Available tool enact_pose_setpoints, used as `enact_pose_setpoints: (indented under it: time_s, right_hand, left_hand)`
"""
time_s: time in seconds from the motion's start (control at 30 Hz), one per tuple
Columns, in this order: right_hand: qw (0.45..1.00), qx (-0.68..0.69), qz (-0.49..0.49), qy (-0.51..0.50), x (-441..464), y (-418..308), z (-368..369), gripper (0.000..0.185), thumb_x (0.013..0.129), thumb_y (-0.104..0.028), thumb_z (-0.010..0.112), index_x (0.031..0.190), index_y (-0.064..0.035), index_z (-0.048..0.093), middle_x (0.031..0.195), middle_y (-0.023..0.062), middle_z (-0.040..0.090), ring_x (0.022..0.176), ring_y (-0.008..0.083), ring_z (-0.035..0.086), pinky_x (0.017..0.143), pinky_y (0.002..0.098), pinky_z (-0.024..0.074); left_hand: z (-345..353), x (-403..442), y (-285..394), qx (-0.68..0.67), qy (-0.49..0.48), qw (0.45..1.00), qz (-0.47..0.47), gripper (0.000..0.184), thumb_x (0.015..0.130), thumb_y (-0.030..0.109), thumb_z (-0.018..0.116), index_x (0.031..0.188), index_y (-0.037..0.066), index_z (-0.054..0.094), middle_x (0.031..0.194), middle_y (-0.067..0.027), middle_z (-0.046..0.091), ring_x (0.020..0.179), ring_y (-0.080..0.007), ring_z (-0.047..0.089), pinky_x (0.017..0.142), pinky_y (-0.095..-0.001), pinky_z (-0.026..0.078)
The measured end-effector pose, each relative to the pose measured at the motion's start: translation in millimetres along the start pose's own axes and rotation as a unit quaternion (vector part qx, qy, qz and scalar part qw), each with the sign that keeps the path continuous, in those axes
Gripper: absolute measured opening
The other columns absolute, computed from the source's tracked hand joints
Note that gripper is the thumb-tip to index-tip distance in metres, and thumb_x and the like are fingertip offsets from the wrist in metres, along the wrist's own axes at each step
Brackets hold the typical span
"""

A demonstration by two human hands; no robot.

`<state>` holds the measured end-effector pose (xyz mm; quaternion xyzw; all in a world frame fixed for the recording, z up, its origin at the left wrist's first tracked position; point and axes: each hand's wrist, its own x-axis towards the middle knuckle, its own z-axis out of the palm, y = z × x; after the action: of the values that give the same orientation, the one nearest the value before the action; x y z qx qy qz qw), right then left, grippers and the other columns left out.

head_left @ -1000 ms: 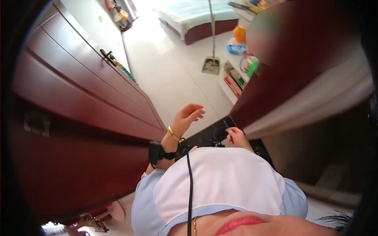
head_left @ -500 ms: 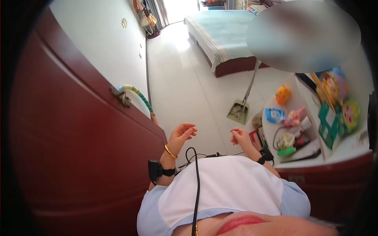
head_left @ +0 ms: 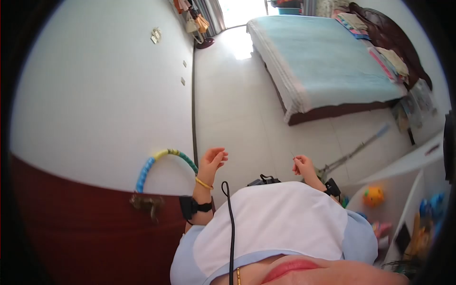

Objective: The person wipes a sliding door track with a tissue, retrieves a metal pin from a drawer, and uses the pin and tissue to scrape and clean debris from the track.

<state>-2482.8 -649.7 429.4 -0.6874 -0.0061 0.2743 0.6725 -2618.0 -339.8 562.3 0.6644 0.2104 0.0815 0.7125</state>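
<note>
My left hand (head_left: 213,163) hangs in front of me over the floor, its fingers loosely bent and apart, holding nothing. A gold bangle (head_left: 204,183) circles that wrist, and a black strapped device (head_left: 189,207) sits on the forearm. My right hand (head_left: 305,168) is also raised over the floor, fingers curled in and pressed together; whether anything small is between them I cannot make out. Beyond the right hand lies the long handle (head_left: 349,156) of a dustpan, whose pan is mostly hidden by my right wrist.
A dark red door (head_left: 85,223) with a metal handle (head_left: 151,204) stands at the left, near a striped hoop (head_left: 147,172). Ahead is a bed (head_left: 327,61) with folded cloths (head_left: 392,61). White shelves (head_left: 403,211) at the right hold toys, including an orange toy (head_left: 373,195).
My view has moved forward past the door and turned, so the bed looks nearer. The shelves and dustpan have shifted right and down. Both hands keep nearly the same pose.
</note>
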Motion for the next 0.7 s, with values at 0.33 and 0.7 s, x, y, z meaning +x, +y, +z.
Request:
enact_pose_setpoints:
  time_s: [0.33,0.7]
  right_hand:
    - [0.975,-0.061,-0.127,-0.17,351.1,-163.8,130.9,0.016,0.087,-0.014,0.049,0.091,0.001,0.054,0.056,0.0057,0.056,0.041,0.0086,0.047,0.039,0.0215,0.0371]
    - [0.99,-0.038,-0.132,-0.042,589.7,-285.1,131.1,0.015,0.088,-0.012,0.047,0.092,0.0007,0.055,0.056,0.0046,0.054,0.043,0.0077,0.046,0.039,0.0202,0.0364]
  left_hand:
    - [-103.5,233.6,-12.9,-0.11,0.209,0.97,-0.058,0.016,0.087,0.014,0.053,0.101,0.007,0.056,0.088,-0.0022,0.06,0.075,-0.0074,0.056,0.063,-0.0177,0.044]
    - [-103.8,623.7,137.3,0.043,0.013,0.999,-0.019,0.023,0.087,0.02,0.052,0.104,0.005,0.054,0.092,-0.0034,0.06,0.083,-0.0105,0.056,0.071,-0.023,0.043]
